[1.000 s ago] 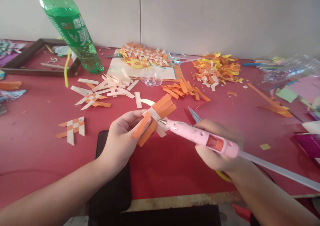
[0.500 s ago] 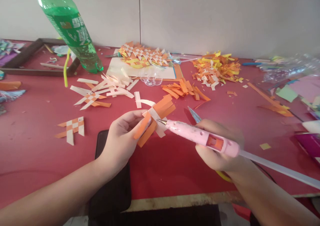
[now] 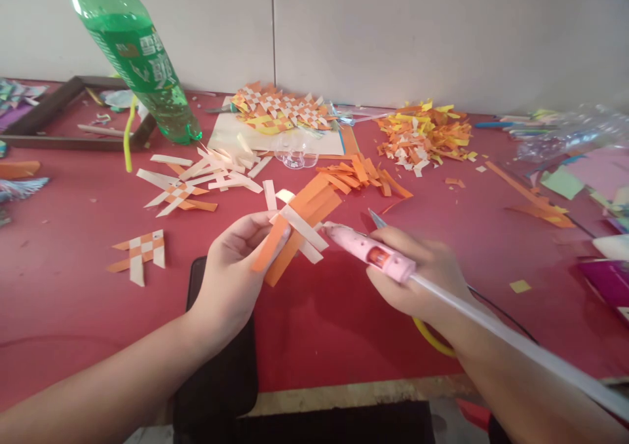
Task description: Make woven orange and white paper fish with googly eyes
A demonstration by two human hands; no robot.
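My left hand pinches a small weave of orange and cream paper strips between thumb and fingers, holding it above the table. My right hand is wrapped round a pink hot glue gun; a long translucent glue stick trails from its back end. The gun's nozzle is close to the right end of the cream strips; I cannot tell whether it touches them. A pointed metal blade sticks out past my right fingers, and a yellow loop shows under the palm, the part between hidden.
Loose cream strips and orange strips lie ahead, with a woven piece at left. A tall green bottle stands behind them. Farther back are finished weaves and paper scraps. A black phone-like slab sits near the front edge.
The glue gun has drawn back from the middle of the cream strip toward its right end and now points more away from me. The paper weave has shifted slightly left and turned.
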